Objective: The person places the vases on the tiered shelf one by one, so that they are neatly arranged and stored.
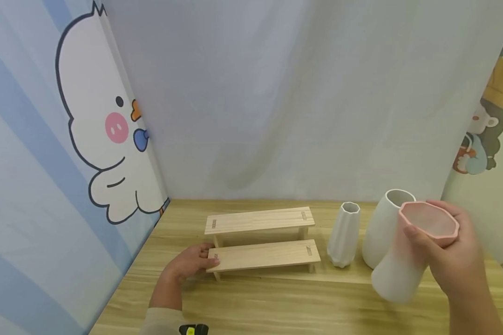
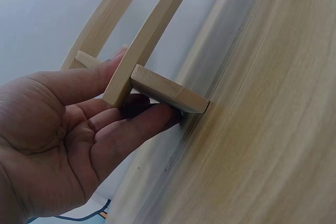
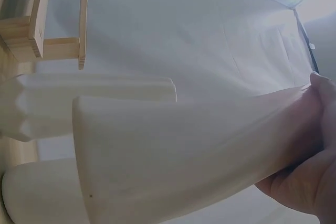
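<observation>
My right hand (image 1: 461,249) grips a pink-to-white vase (image 1: 402,270) round its neck, just below the faceted pink rim. The vase tilts, its white base pointing down and left. In the right wrist view the same vase (image 3: 157,156) fills the middle, with its base end toward the left. At the left end of a two-tier wooden stand (image 1: 264,256), my left hand (image 1: 190,263) pinches the lower board, thumb on top and fingers underneath. From the left wrist, the hand (image 2: 63,135) shows round the board's end and its leg (image 2: 168,90).
A slim white ribbed vase (image 1: 343,237) stands right of the stand. Beside it, a larger smooth white vase (image 1: 379,232) is partly hidden by the held one. The wood-grain table (image 1: 251,307) meets a grey-white curtain (image 1: 297,116) behind; a printed wall (image 1: 46,223) bounds the left.
</observation>
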### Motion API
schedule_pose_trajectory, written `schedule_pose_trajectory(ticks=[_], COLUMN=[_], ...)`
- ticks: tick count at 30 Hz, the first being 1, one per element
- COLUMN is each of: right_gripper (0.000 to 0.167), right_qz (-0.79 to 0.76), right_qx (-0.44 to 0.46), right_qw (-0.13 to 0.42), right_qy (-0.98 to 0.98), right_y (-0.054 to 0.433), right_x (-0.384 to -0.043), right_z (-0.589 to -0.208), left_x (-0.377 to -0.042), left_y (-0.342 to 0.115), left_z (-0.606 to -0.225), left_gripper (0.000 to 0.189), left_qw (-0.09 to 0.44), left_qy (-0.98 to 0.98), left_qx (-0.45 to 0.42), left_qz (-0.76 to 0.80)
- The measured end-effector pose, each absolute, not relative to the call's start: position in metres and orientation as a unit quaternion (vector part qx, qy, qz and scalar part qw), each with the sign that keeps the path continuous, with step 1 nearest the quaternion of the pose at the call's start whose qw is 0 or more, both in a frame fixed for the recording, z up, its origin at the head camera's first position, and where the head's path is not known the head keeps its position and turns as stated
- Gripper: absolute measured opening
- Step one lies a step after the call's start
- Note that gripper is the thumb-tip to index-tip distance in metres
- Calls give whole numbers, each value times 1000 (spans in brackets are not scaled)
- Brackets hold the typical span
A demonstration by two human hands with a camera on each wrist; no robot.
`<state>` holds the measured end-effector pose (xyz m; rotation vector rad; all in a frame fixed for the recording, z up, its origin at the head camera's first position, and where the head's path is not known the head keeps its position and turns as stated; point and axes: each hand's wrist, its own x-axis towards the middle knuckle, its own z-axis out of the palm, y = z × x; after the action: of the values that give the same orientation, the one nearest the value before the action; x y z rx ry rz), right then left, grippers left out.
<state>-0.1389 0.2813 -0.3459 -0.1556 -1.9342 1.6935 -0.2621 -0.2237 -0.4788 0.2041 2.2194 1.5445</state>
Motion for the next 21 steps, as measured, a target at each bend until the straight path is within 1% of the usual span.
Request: schedule_pose_trajectory(ticks=[13,21], right_gripper=[62,66], right_qz=[583,615], right_qx=[-1,43], right_qw=[234,215], right_qy=[-778,-758], right_y=[253,233], right_x=[-140,-141], right_z=[-356,-362], left_x=[-260,-260], left_y=[-225,-226], left_z=[-478,-478], left_gripper=[74,74], left_qw=[210,213], left_qy=[799,796], left_qx=[85,94], left_qz=[556,559])
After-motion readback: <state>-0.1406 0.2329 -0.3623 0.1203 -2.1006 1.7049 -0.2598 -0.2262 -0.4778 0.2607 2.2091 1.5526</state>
